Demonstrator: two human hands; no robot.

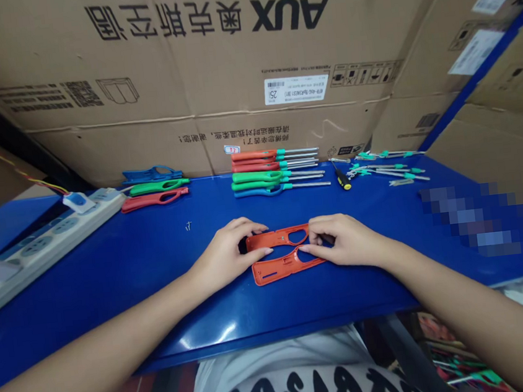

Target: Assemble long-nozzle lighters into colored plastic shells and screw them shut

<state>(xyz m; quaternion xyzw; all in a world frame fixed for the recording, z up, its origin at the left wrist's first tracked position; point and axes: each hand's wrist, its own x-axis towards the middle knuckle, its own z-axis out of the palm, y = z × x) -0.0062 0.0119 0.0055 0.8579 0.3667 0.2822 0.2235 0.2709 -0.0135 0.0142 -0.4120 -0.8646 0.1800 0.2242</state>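
Two orange lighter shell halves (271, 238) lie open side by side on the blue table, hollow faces up. My left hand (223, 253) closes round the left end of the far half, fingers behind its edge and thumb in front. At that half's other end, my right hand (353, 239) has curled fingers on it, partly covering it. The right thumb rests by the finger loop of the near orange shell half (274, 271), whose right end is hidden. A small group of screws (188, 226) lies beyond my left hand.
Behind stand stacked lighters with metal tubes (280, 172), a screwdriver (344, 179) and metal tubes with green parts (401, 170). Coloured shells (156, 197) lie back left, near a power strip (55, 236). A cardboard wall (143, 133) bounds the back; a blurred patch covers the right.
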